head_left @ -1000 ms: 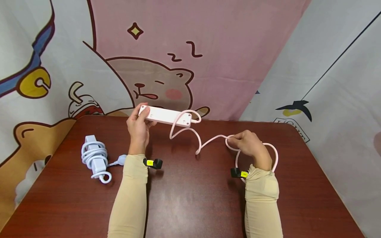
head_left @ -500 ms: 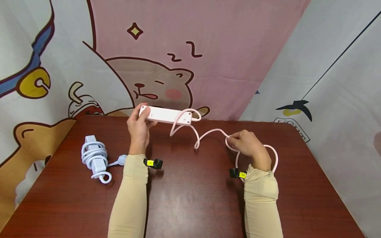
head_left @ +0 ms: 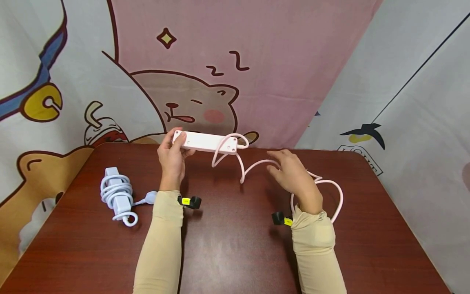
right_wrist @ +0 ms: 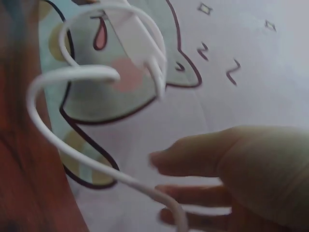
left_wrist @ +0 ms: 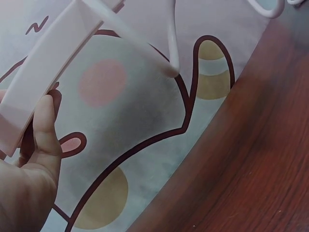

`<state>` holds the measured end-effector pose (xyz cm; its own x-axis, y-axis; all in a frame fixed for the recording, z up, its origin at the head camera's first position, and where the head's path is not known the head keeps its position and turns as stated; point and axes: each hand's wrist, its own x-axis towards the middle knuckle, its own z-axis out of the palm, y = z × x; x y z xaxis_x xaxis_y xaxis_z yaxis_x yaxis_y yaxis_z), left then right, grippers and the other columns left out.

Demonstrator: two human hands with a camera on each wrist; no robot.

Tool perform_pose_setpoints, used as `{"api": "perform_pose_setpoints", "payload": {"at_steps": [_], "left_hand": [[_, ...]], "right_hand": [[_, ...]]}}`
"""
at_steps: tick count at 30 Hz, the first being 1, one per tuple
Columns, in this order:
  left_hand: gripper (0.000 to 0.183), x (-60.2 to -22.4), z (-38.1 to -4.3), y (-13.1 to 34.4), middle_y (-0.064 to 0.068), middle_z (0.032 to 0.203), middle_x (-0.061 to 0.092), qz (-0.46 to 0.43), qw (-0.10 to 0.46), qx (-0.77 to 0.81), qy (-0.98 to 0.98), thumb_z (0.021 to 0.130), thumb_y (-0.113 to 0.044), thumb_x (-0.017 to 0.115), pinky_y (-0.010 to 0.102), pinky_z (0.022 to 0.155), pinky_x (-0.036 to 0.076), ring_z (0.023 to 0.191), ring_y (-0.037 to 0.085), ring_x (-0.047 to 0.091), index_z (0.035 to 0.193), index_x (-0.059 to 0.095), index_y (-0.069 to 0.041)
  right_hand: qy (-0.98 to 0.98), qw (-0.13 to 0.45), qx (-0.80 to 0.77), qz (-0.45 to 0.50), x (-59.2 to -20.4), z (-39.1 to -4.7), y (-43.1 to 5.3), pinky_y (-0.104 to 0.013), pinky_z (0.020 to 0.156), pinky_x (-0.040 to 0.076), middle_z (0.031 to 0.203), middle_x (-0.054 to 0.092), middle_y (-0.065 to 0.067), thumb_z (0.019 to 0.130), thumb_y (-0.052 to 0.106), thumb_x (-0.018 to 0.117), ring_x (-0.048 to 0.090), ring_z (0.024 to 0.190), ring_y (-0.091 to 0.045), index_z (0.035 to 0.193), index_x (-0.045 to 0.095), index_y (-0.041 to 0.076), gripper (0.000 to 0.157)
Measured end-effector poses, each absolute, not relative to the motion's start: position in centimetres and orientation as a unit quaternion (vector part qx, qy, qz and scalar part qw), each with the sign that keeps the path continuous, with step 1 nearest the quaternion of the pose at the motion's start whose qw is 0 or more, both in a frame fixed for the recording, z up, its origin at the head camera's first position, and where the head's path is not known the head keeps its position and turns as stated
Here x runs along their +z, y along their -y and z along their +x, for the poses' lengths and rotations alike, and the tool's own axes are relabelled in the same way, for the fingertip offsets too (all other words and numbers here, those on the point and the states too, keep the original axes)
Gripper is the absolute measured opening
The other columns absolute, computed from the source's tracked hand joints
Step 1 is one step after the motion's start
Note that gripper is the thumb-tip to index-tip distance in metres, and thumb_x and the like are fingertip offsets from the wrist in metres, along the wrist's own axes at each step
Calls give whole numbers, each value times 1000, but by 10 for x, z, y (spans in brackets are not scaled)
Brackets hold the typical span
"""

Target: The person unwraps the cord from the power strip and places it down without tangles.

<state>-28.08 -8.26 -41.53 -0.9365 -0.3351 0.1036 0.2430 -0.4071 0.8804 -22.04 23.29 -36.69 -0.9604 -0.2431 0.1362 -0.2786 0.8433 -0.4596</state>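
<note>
My left hand [head_left: 171, 161] grips the left end of a pale pink power strip [head_left: 205, 142], holding it raised above the back of the table. In the left wrist view, the fingers sit along the edge of the strip [left_wrist: 53, 70]. A pink cord [head_left: 253, 165] leaves the strip's right end, loops over it and sags toward the right. My right hand [head_left: 295, 179] is by that cord with fingers apart and extended. The right wrist view shows the cord [right_wrist: 91, 157] running past the fingertips; whether they touch it, I cannot tell.
A white power strip [head_left: 120, 202] wrapped in its own cord lies on the left of the brown table [head_left: 227, 241]; its plug [head_left: 149, 197] is beside the left sleeve. More pink cord [head_left: 338, 192] loops behind the right wrist. A cartoon-printed cloth [head_left: 279, 81] hangs behind.
My right hand has let go of the cord, spread its fingers and moved left and slightly up along it. The left hand stays nearly still with the strip.
</note>
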Motion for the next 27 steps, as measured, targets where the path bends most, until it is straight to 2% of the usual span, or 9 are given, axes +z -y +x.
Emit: {"api": "perform_pose_setpoints", "payload": {"at_steps": [3, 7, 11, 15, 21, 27], "left_hand": [[17, -415, -281, 82, 5, 102, 59, 44, 173, -837, 517, 99, -15, 67, 20, 53, 57, 66, 8, 65, 115, 69, -16], [17, -415, -280, 82, 5, 102, 58, 44, 174, -836, 519, 99, -15, 66, 20, 54, 57, 67, 8, 65, 115, 69, -16], [16, -415, -280, 82, 5, 101, 59, 40, 177, -837, 517, 99, -14, 65, 20, 53, 57, 67, 8, 65, 115, 69, -16], [15, -414, -280, 82, 4, 100, 59, 36, 180, -836, 516, 100, -14, 65, 20, 53, 57, 67, 7, 65, 113, 68, -16], [15, -414, -279, 83, 5, 101, 59, 38, 181, -836, 517, 99, -15, 66, 20, 54, 57, 67, 8, 65, 114, 69, -17], [20, -416, -280, 84, 5, 103, 59, 41, 180, -835, 518, 99, -14, 67, 20, 54, 57, 68, 9, 64, 118, 68, -13]], "right_hand": [[953, 86, 245, 155, -369, -220, -219, -55, 108, 43, 127, 65, -22, 95, 16, 67, 56, 123, -44, 127, 68, 2, 35], [945, 116, 246, 183, -377, -221, -199, -51, 99, 49, 115, 72, -16, 97, 22, 69, 62, 111, -39, 115, 74, 3, 27], [945, 128, 236, 185, -385, -221, -183, -51, 89, 51, 107, 75, -11, 96, 35, 71, 67, 100, -33, 110, 77, 6, 33], [950, 147, 208, 180, -392, -219, -171, -52, 86, 50, 100, 77, -8, 93, 43, 73, 69, 94, -29, 106, 78, 10, 36], [950, 164, 163, 208, -399, -219, -164, -48, 80, 54, 85, 74, -5, 91, 31, 77, 69, 80, -27, 94, 76, 10, 21], [946, 147, 159, 240, -395, -217, -167, -47, 77, 54, 82, 73, -6, 91, 24, 75, 69, 78, -28, 88, 73, 8, 16]]}}
